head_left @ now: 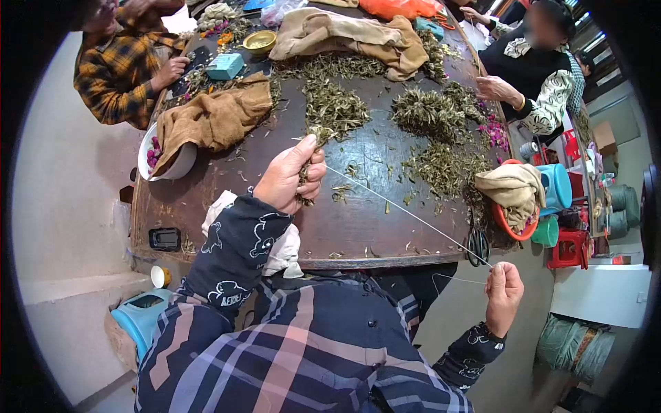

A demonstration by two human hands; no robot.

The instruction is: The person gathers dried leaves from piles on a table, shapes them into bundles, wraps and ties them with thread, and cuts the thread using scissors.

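My left hand (pixel 292 173) is wrapped round a small bundle of dried leaves (pixel 318 138), whose tips show above and below the fingers, over the brown table. A thin white thread (pixel 396 204) runs taut from the bundle down to the right. Its other end is pinched in my right hand (pixel 504 292), in front of the table's edge, and a loose tail hangs to the left of that hand. Black scissors (pixel 477 246) lie at the table's edge near the thread. Piles of dried leaves (pixel 441 113) lie beyond my hands.
A white bowl (pixel 180 164) under brown cloth (pixel 220 117) stands left; an orange basin (pixel 521 230) with beige cloth stands right. A black tray (pixel 165 239) lies front left. Co-workers sit at the far left (pixel 124 76) and far right (pixel 533 69). A red stool (pixel 569 248) stands right of the table.
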